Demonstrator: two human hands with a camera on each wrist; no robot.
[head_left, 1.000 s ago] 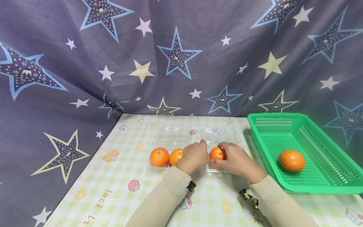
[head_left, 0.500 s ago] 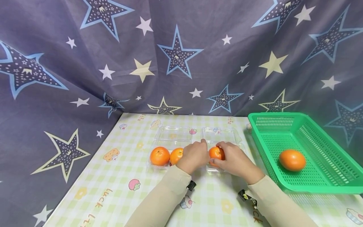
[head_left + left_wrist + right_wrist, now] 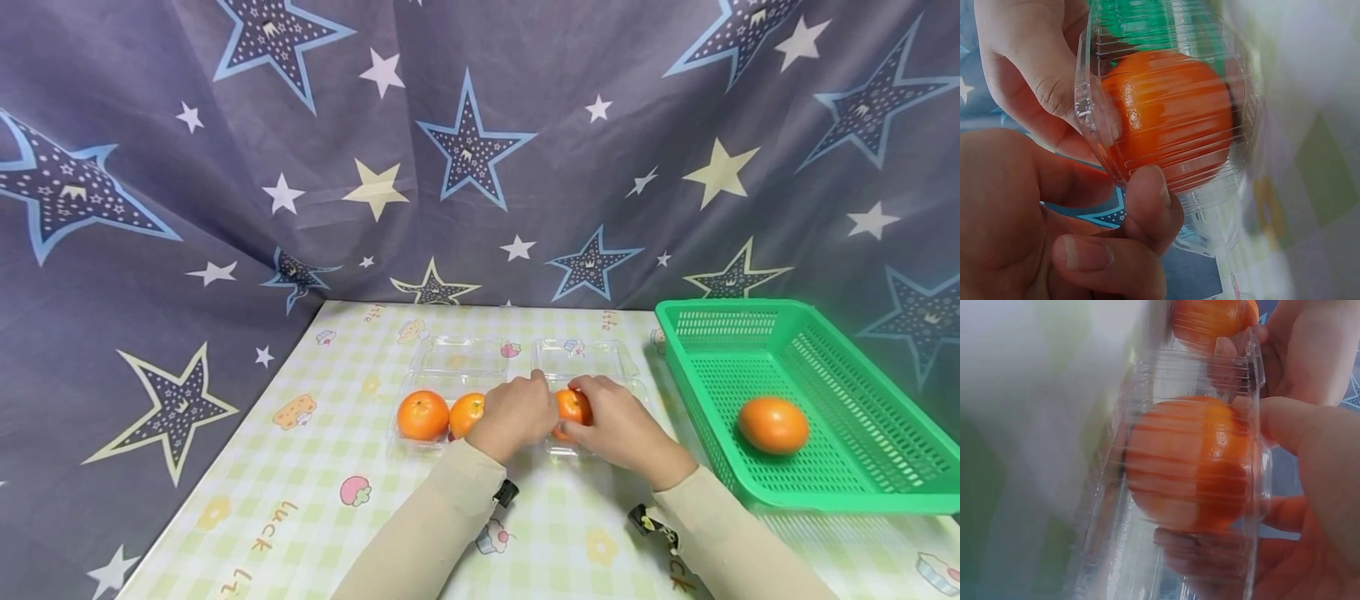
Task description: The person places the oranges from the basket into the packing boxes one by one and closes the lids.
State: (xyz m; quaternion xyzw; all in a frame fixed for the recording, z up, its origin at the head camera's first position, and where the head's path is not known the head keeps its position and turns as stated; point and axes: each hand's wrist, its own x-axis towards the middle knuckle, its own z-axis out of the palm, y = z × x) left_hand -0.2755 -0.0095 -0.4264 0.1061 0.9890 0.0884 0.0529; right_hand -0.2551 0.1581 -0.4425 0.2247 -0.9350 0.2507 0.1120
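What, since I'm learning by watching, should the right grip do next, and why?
Probably loosen the right grip from the held orange: it sits within the walls of the clear container, and a loose orange lies in the green basket.

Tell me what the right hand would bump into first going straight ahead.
Probably the left hand, just beyond the orange that the right hand holds, though depth is hard to judge.

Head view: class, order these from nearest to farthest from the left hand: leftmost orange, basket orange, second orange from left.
1. Second orange from left: partly hidden by the left hand.
2. Leftmost orange: further left.
3. Basket orange: far right, inside the green basket.
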